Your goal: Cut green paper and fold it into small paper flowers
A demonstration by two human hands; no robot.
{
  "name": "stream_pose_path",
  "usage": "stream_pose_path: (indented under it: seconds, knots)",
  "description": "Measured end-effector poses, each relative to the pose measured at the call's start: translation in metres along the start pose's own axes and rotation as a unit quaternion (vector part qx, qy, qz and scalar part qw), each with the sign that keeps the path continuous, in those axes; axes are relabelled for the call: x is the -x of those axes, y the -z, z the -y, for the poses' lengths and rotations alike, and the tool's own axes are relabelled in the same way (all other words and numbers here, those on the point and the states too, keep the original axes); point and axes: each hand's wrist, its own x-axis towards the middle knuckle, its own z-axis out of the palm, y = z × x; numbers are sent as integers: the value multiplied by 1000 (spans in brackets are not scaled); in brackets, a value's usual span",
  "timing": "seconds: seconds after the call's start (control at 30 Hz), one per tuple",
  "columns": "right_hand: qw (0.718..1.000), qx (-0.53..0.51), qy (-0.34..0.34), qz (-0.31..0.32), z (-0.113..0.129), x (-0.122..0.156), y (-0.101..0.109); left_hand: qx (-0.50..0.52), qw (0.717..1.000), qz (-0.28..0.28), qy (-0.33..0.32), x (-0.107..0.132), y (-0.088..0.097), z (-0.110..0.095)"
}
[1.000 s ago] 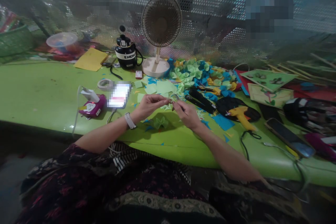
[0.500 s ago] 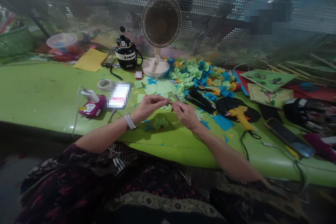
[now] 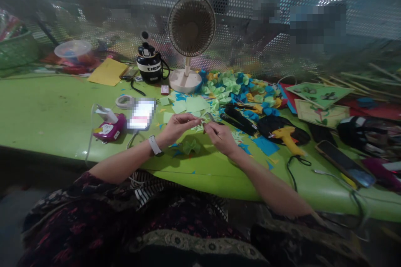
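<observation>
My left hand (image 3: 182,125), with a pale watch band on its wrist, is closed in a pinch over the table. Fingertip to fingertip with it, my right hand (image 3: 219,135) is closed too. What they pinch is too small and blurred to name; light-green bits show around the fingertips, and I cannot tell whether these are held or lie behind. Just below the hands a folded green paper flower (image 3: 191,147) rests on the table. Light-green paper squares (image 3: 196,103) lie beyond the fingers. A black stapler-like tool (image 3: 239,120) is right of my right hand.
A fan (image 3: 191,29) and a black bottle (image 3: 149,66) stand at the back, beside a heap of paper flowers (image 3: 230,85). To the right lie a yellow glue gun (image 3: 286,137) and a phone (image 3: 344,162). A lit screen (image 3: 141,114) and a purple power socket (image 3: 110,127) are left.
Both hands stay almost in place; the fingertips have shifted slightly, and more light green shows between them. The other things look the same.
</observation>
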Motion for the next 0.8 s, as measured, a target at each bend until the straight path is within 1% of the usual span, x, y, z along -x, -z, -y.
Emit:
stream_pose_path:
  seconds: [0.33, 0.47, 0.63, 0.73, 0.8]
  knots:
    - [1000, 6, -7, 17, 2, 0, 1, 34, 999, -11, 18, -1, -1, 7]
    - [1000, 26, 0, 10, 0, 0, -2, 57, 997, -43, 26, -2, -3, 8]
    - [998, 29, 32, -42, -8, 1, -12, 51, 994, -97, 4, -3, -3, 6]
    - [997, 26, 58, -37, -14, 1, -15, 41, 993, -106, -6, -4, -4, 5]
    - [997, 20, 64, -32, -17, 0, -15, 31, 994, -104, -9, -4, -4, 5]
